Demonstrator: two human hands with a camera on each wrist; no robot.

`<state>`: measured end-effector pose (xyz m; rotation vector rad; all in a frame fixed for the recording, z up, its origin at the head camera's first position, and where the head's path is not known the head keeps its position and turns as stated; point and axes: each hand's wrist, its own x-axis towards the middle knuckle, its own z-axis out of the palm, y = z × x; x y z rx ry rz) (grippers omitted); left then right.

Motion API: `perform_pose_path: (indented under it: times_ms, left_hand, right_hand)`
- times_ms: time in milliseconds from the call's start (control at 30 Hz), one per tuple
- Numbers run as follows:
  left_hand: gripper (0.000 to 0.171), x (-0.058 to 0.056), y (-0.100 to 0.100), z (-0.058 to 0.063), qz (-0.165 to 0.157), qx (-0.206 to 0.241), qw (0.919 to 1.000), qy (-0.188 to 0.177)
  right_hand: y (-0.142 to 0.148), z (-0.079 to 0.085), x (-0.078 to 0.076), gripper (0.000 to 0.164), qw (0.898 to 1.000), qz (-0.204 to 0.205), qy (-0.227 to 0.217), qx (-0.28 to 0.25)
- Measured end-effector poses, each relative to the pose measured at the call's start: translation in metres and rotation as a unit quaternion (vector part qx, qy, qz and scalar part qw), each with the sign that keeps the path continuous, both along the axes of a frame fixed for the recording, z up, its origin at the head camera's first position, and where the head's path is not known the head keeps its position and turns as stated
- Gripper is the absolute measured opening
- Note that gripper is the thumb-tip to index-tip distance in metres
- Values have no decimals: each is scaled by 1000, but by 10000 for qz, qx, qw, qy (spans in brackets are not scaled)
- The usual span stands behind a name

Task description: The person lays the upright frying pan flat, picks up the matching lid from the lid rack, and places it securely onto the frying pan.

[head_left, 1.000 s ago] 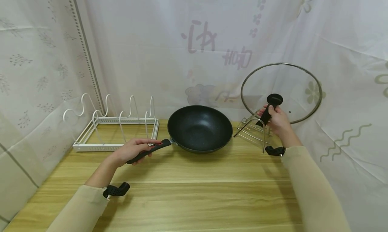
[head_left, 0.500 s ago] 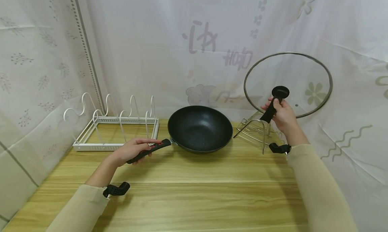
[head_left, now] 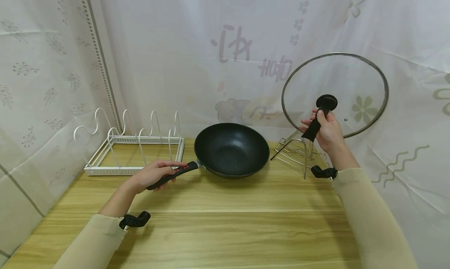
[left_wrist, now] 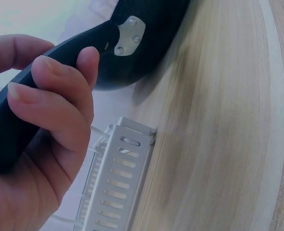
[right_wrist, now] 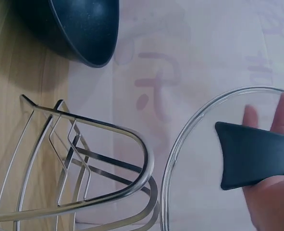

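A black wok [head_left: 232, 150] stands at the back middle of the wooden table, its long handle pointing to the front left. My left hand [head_left: 158, 174] grips that handle; in the left wrist view the fingers [left_wrist: 60, 103] curl round it. Raised at the right is a round glass lid [head_left: 365, 81] with a metal rim, tilted up on edge. My right hand [head_left: 328, 130] holds the lid's black handle [right_wrist: 257, 156] between thumb and fingers. Just below the lid stands a small metal wire rack [right_wrist: 108, 130]; in the right wrist view the lid's rim is beside the rack's loops.
A white pan rack [head_left: 130, 170] with curved wire dividers stands at the back left, behind the left hand. Printed cloth [head_left: 168, 66] hangs along the back and sides. The wooden table [head_left: 239, 230] stretches in front of the wok.
My right hand has lifted the glass lid up and to the right, higher above the wire rack. My left hand and the wok have stayed in place.
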<state>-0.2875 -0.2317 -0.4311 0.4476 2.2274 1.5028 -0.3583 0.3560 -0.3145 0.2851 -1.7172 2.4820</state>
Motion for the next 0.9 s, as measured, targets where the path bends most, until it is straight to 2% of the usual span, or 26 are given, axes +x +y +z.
perform_pose_path:
  times_ms: [333, 567, 733, 900]
  left_hand:
    - [48, -1, -1, -2, -124, 15, 9999, 71]
    - [48, -1, -1, -2, -145, 22, 9998, 92]
    - [48, -1, -1, -2, -144, 35, 9998, 102]
    - [48, -1, -1, -1, -104, 34, 9999, 90]
  right_hand:
    - [-9, 4, 6, 25, 10000, -11, -3, 64]
    - [-14, 5, 13, 28, 9982, -270, -119, 530]
    - [-18, 5, 18, 30, 9991, -47, -96, 406]
    - [-25, 6, 20, 26, 9994, 143, 1, 320]
